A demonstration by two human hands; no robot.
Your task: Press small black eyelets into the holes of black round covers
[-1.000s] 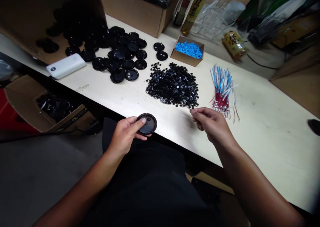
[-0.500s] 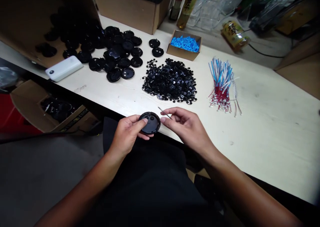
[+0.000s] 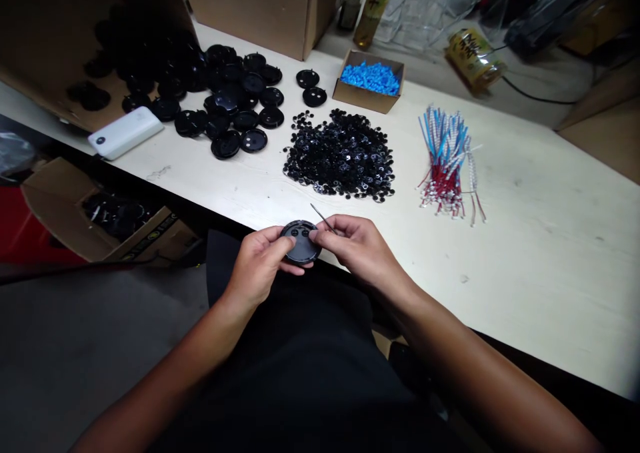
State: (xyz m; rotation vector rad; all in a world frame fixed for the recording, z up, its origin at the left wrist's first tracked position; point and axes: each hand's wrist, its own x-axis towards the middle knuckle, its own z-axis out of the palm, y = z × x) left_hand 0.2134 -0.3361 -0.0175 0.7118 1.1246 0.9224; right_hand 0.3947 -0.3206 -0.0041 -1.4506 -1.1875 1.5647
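Observation:
A round black cap (image 3: 301,248) with two round pieces or holes near its upper part is gripped by my left hand (image 3: 260,260), thumb on its inner face. Between the fingers of my right hand (image 3: 355,243) is a thin metal rod (image 3: 323,217) pointing up and left. My right thumb touches the cap's right side near the right round piece. Beyond my hands lies a heap of small black discs (image 3: 345,156). More black caps (image 3: 254,140) are spread to its left.
A small carton of blue parts (image 3: 367,98) stands behind the discs. Red, white and blue wires (image 3: 445,166) lie to the right. At the left are a white power bank (image 3: 126,133) and an open box (image 3: 65,186) below the table edge.
My right hand has moved left, bringing its thumb onto the cap, with the rod still in its fingers. The view has shifted slightly.

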